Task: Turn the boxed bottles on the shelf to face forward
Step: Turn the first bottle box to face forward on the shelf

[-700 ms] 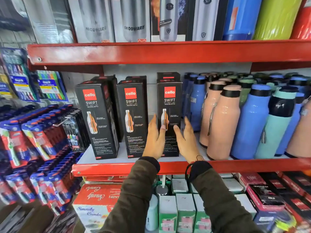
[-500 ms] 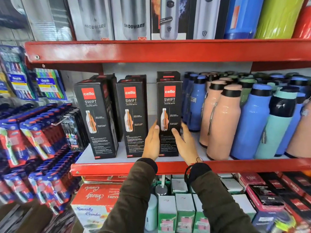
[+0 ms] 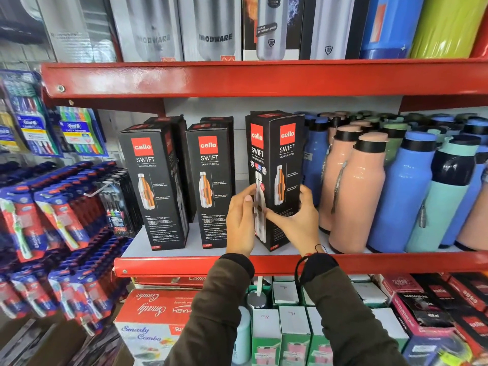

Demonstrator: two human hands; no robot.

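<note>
**Three Cello Swift boxes up front, one turned on its corner**

Three black Cello Swift bottle boxes stand in the front row on the red-edged shelf (image 3: 184,264), with at least three more just behind them. The left box (image 3: 154,186) and the middle box (image 3: 211,180) face forward. The right box (image 3: 277,175) stands corner-on, so two printed faces show at once; half a second ago it showed one flat front face like the others.

To its right stand loose bottles: two peach bottles (image 3: 353,191) in front, blue and teal ones beside and behind them, too crowded to count.

Both hands grip the right box low down. The left hand (image 3: 241,223) wraps the left face, its thumb pressed on the front; earlier its fingers lay flat and straight along the box. The right hand (image 3: 301,220) cups the right face with curled fingers, thumb across the near corner.

Toothbrush packs (image 3: 39,223) hang at the left. Below the shelf, a red Smarty Combo carton (image 3: 155,313) lies beside small green-and-white boxes (image 3: 290,328).
</note>
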